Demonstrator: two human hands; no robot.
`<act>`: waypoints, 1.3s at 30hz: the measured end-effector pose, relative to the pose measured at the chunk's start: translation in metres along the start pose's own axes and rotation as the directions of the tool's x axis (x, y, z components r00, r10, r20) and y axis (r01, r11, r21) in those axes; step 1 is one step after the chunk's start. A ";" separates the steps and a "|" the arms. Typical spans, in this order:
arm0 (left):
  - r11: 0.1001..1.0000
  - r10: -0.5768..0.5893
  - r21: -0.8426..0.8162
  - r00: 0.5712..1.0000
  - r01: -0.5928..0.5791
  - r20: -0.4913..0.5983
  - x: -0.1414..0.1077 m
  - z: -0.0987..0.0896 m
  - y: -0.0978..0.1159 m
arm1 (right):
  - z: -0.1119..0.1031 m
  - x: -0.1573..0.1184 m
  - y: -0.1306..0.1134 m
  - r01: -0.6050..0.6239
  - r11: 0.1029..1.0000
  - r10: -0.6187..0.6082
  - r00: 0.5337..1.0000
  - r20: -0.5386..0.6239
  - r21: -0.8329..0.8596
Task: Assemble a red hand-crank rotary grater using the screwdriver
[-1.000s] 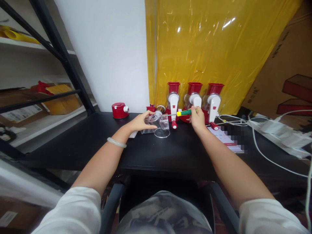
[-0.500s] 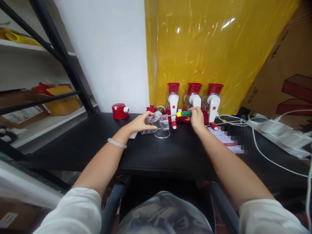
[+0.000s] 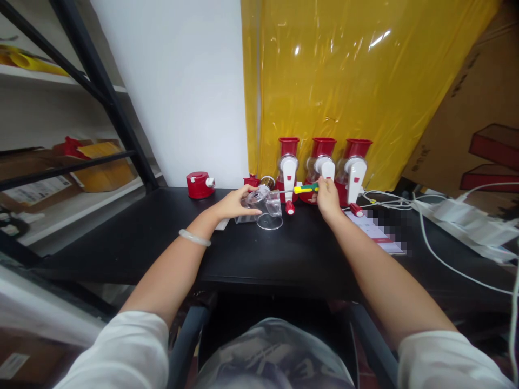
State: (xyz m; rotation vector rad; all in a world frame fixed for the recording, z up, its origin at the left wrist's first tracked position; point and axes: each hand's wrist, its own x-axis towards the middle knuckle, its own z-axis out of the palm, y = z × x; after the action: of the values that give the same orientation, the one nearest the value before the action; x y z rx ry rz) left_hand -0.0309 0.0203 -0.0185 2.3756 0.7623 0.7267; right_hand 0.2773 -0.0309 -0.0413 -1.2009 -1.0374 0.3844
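A clear plastic housing (image 3: 271, 208) lies on the black table (image 3: 275, 265), and my left hand (image 3: 239, 203) grips its left side with thumb and fingers. My right hand (image 3: 327, 196) is wrapped round the green and yellow handle of a screwdriver (image 3: 305, 188). The screwdriver lies nearly level, its shaft pointing left to the top of the housing; the exact contact of its tip is too small to tell. Just behind the housing is a ribbed metallic drum (image 3: 266, 182). A red base (image 3: 199, 185) with a white knob stands to the left.
Three red and white crank graters stand at the back, the nearest one (image 3: 288, 167) right of the housing. A printed sheet (image 3: 379, 233), white cables and a power strip (image 3: 466, 227) lie right. Shelves (image 3: 60, 216) stand left.
The screwdriver handle shows more yellow, so it has turned a little in my right hand. My left hand and the clear housing keep their places.
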 end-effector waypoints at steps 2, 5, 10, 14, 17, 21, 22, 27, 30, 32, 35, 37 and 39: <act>1.000 0.010 -0.005 1.000 -0.010 -0.004 0.000 0.000 0.000 | 0.000 -0.002 -0.002 -0.056 0.998 0.057 0.998 -0.031 0.009; 1.000 0.007 -0.010 1.000 -0.007 -0.002 0.000 0.000 0.000 | 0.001 -0.002 -0.004 -0.089 0.995 0.091 0.995 -0.030 0.044; 1.000 -0.022 0.005 1.000 0.022 -0.005 0.000 0.001 0.002 | 0.002 -0.001 -0.005 -0.089 0.995 0.092 0.994 -0.065 0.041; 1.000 -0.004 -0.005 1.000 0.004 -0.013 0.000 0.001 0.002 | 0.004 0.000 -0.005 -0.119 0.989 0.124 0.991 -0.058 0.083; 1.000 -0.002 0.001 1.000 0.002 0.000 0.000 0.000 0.001 | 0.004 0.001 -0.002 -0.110 0.991 0.115 0.992 -0.053 0.082; 1.000 -0.002 -0.008 1.000 0.002 -0.003 0.000 0.000 0.001 | 0.002 0.003 0.002 -0.065 0.995 0.068 0.997 -0.045 0.072; 1.000 0.000 -0.008 1.000 -0.001 -0.005 0.001 0.000 0.001 | 0.002 0.003 0.002 -0.061 0.996 0.063 0.997 -0.038 0.064; 1.000 -0.004 -0.002 1.000 0.004 -0.005 0.000 0.001 0.000 | 0.002 -0.002 -0.004 -0.092 0.993 0.093 0.996 -0.014 0.076; 1.000 -0.016 -0.013 1.000 0.016 -0.009 0.000 0.001 0.000 | 0.002 -0.003 -0.007 -0.099 0.989 0.100 0.995 -0.005 0.111; 1.000 -0.012 -0.018 1.000 0.011 -0.011 0.000 0.001 0.001 | 0.002 -0.003 -0.007 -0.091 0.991 0.093 0.996 -0.014 0.095; 1.000 -0.008 -0.007 1.000 0.008 -0.011 0.000 0.001 0.002 | 0.002 -0.002 -0.006 -0.077 0.994 0.080 0.996 -0.029 0.079; 1.000 -0.017 0.001 1.000 0.017 -0.010 0.000 0.000 0.003 | 0.002 -0.002 -0.005 -0.070 0.995 0.073 0.997 -0.029 0.077; 1.000 -0.024 0.000 1.000 0.024 -0.009 0.000 0.000 0.004 | 0.002 -0.001 -0.004 -0.068 0.996 0.070 0.997 -0.028 0.062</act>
State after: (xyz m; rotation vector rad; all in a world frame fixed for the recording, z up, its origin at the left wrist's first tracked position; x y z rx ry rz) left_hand -0.0296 0.0172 -0.0162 2.3610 0.7930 0.7276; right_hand 0.2742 -0.0320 -0.0387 -1.1862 -0.9535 0.4477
